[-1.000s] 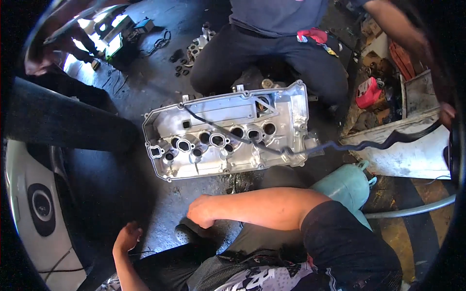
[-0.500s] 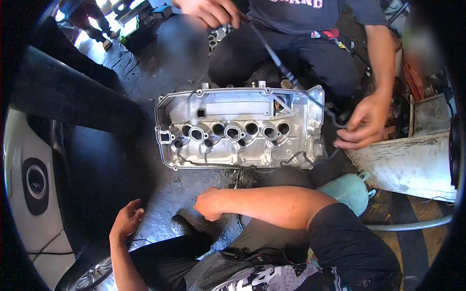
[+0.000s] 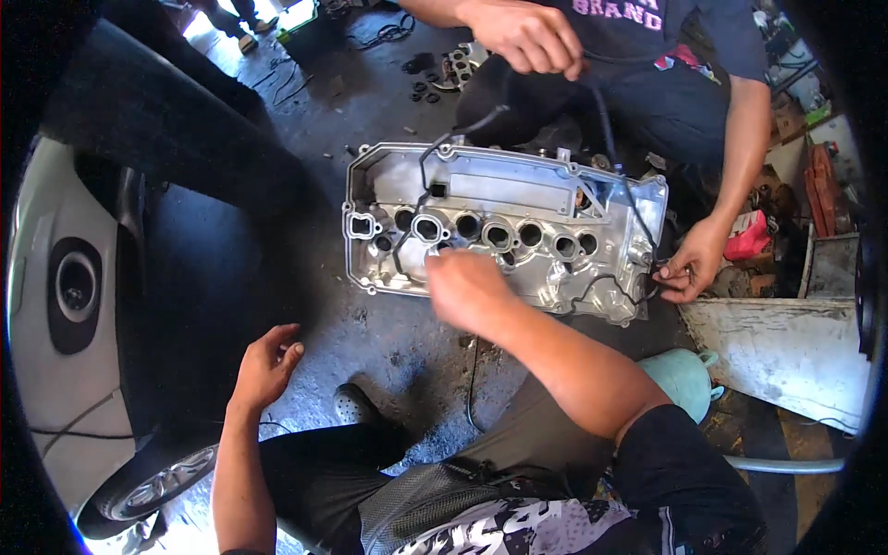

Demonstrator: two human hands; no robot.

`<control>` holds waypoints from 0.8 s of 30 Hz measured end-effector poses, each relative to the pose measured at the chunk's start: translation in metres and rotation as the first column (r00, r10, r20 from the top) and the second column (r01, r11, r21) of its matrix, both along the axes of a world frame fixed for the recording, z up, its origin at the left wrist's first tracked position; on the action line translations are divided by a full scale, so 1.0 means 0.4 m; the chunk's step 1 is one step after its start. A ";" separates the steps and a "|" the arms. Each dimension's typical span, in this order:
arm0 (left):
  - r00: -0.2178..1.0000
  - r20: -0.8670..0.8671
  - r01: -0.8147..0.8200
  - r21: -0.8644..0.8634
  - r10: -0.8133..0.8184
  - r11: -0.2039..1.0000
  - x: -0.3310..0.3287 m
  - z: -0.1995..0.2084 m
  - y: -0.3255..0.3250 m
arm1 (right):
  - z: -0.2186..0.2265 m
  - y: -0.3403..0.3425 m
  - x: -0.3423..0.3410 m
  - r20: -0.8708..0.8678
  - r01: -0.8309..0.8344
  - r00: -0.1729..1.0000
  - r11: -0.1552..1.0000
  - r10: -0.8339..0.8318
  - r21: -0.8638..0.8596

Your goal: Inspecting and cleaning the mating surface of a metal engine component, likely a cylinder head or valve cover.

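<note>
A silver metal engine valve cover (image 3: 518, 180) lies with its hollow side up, showing a row of round and oval openings. A thin black rubber gasket (image 3: 606, 125) trails loosely over it, part lying inside and part lifted above the far edge. My right hand (image 3: 467, 289) is over the cover's near edge, close to the openings; it is blurred and its fingers are hidden from me. My left hand (image 3: 266, 365) hangs in the air left of the cover, holding nothing, thumb and fingers apart. Opposite me, a co-worker's hand (image 3: 532, 37) holds the gasket up; their other hand (image 3: 689, 268) pinches it at the cover's right end.
A pale car body (image 3: 42, 370) with a wheel (image 3: 157, 486) stands at the left, below a dark beam (image 3: 166, 139). A teal container (image 3: 684, 384) and a worn white box (image 3: 777, 347) are at the right. Small dark parts (image 3: 425, 88) lie on the floor beyond the cover.
My right hand has moved forward onto the cover's near edge. My left hand has risen slightly. The co-worker has shifted the gasket, and more of it drapes over the cover's left part. The view has swung left.
</note>
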State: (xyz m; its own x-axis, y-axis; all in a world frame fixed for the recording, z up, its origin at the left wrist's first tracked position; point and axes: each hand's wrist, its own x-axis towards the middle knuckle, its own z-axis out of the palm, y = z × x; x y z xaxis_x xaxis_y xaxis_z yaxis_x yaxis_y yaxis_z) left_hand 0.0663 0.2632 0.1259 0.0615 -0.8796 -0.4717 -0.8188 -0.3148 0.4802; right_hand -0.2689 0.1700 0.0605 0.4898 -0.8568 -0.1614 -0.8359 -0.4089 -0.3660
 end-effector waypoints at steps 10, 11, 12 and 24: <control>0.994 -0.109 -0.025 -0.105 0.013 0.994 -0.093 -0.115 -0.154 | -0.038 -0.012 0.014 0.093 -0.033 0.996 0.978 0.015 0.205; 0.994 -0.107 -0.030 -0.106 0.019 0.994 -0.113 -0.126 -0.172 | -0.037 -0.007 0.020 0.146 -0.021 0.989 0.988 -0.001 0.154; 0.972 -0.207 -0.126 -0.062 0.110 0.990 -0.148 -0.134 -0.193 | -0.035 -0.003 0.022 0.196 -0.002 0.980 0.995 -0.018 0.104; 0.775 -0.585 -0.325 -0.042 0.240 0.945 -0.169 -0.199 -0.231 | -0.054 0.034 0.114 0.352 -0.115 0.915 0.964 0.197 -0.241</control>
